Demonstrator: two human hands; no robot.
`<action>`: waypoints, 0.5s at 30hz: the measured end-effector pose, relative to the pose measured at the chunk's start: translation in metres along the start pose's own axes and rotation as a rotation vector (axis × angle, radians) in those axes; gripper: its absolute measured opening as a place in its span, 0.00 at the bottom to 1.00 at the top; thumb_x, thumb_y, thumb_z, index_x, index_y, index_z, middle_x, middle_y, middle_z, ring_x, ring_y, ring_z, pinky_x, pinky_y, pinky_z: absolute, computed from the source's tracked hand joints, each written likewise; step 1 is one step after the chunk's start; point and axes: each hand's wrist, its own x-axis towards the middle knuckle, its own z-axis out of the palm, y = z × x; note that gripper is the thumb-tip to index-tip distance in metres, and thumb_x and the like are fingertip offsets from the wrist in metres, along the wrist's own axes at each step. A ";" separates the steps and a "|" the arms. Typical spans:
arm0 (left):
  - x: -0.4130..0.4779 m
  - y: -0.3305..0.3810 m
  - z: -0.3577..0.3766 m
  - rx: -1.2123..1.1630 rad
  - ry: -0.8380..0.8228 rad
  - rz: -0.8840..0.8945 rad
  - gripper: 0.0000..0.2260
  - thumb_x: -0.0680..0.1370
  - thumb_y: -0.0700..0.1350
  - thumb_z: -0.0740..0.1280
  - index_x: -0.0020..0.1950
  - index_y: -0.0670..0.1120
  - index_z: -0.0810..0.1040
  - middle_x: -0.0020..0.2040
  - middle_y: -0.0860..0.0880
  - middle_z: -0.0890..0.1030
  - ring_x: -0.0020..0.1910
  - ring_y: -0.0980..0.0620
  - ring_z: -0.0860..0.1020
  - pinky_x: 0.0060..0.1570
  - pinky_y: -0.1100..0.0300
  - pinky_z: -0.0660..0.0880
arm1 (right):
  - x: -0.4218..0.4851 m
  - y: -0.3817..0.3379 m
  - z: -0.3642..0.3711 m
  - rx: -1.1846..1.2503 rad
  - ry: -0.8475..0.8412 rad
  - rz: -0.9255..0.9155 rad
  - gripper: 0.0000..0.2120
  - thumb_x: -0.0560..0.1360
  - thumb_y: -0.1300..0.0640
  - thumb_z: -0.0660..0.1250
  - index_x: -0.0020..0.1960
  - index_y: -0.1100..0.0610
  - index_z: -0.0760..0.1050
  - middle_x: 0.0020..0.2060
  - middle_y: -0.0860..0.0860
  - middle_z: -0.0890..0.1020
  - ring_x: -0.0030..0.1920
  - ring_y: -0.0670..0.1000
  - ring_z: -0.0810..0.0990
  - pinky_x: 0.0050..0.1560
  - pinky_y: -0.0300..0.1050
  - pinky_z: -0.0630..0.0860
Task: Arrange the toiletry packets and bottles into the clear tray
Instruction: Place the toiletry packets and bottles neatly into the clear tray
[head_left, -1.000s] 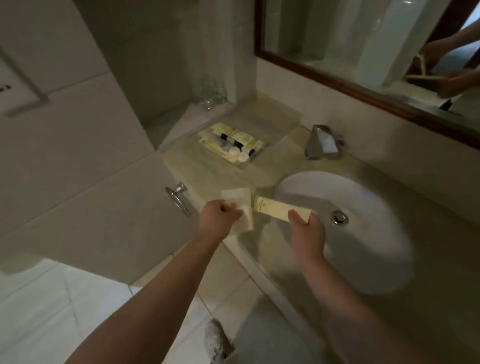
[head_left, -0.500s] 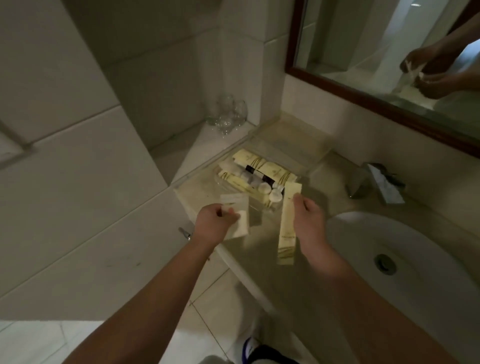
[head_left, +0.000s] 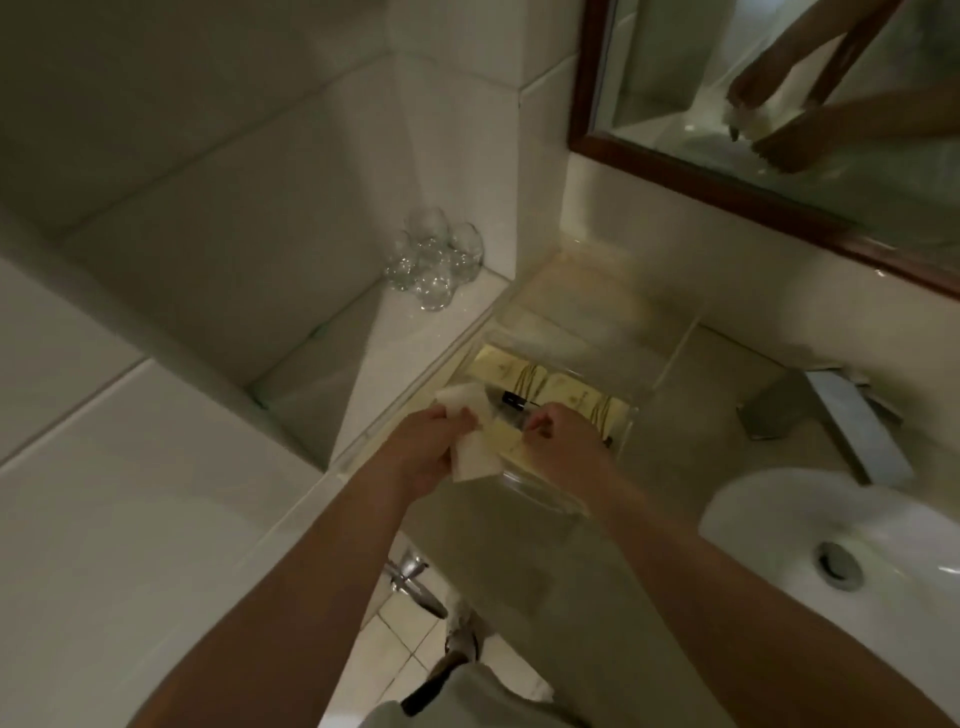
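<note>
— Where both hands meet in the head view, which thing serves as the reference?

— The clear tray (head_left: 545, 496) on the counter; every position below is given relative to it. Cream-and-gold packets (head_left: 553, 385) lie flat along its far side. A small bottle with a black cap (head_left: 511, 401) lies inside it, just nearer than they are.

— And the left hand (head_left: 418, 457)?

— It is above the tray's left edge. Its fingers are curled and clamped on two white sachets (head_left: 470, 441), which overlap and stick out over the tray's left corner.

— The right hand (head_left: 569, 449)?

— It is over the tray's middle, knuckles up. Thumb and forefinger are pressed together on the right end of a long cream packet (head_left: 503, 442), and the other fingers are curled under. That packet sits in the tray's near half, between the hands, partly covered by the sachets. Blur softens its outline.

— What surrounds the tray?

— Left of and beyond it, clear glasses (head_left: 434, 265) cluster on a white ledge. To its right is a chrome faucet (head_left: 831, 421). Right of and nearer than the tray is a white basin (head_left: 779, 519) with a metal drain. Above and beyond the tray, a wood-framed mirror (head_left: 589, 78) reflects both hands.
</note>
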 end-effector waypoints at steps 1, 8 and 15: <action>0.007 0.008 -0.003 0.006 -0.036 -0.028 0.14 0.77 0.39 0.66 0.62 0.39 0.76 0.59 0.39 0.80 0.58 0.41 0.79 0.60 0.41 0.75 | 0.005 -0.004 0.002 -0.009 0.010 0.020 0.05 0.75 0.56 0.62 0.47 0.49 0.76 0.45 0.42 0.78 0.44 0.46 0.77 0.44 0.45 0.74; 0.033 0.034 -0.003 0.572 -0.077 0.021 0.22 0.72 0.44 0.72 0.65 0.44 0.73 0.58 0.46 0.78 0.49 0.49 0.78 0.37 0.60 0.75 | 0.018 -0.029 0.022 -0.019 0.047 0.086 0.04 0.76 0.56 0.64 0.45 0.48 0.75 0.38 0.43 0.79 0.36 0.41 0.74 0.31 0.32 0.68; 0.054 0.046 -0.032 0.649 0.023 0.083 0.24 0.68 0.40 0.75 0.61 0.39 0.74 0.57 0.44 0.79 0.53 0.45 0.79 0.47 0.59 0.73 | 0.021 -0.018 0.007 0.031 -0.035 0.171 0.04 0.75 0.53 0.69 0.50 0.48 0.76 0.43 0.45 0.81 0.39 0.45 0.79 0.34 0.38 0.73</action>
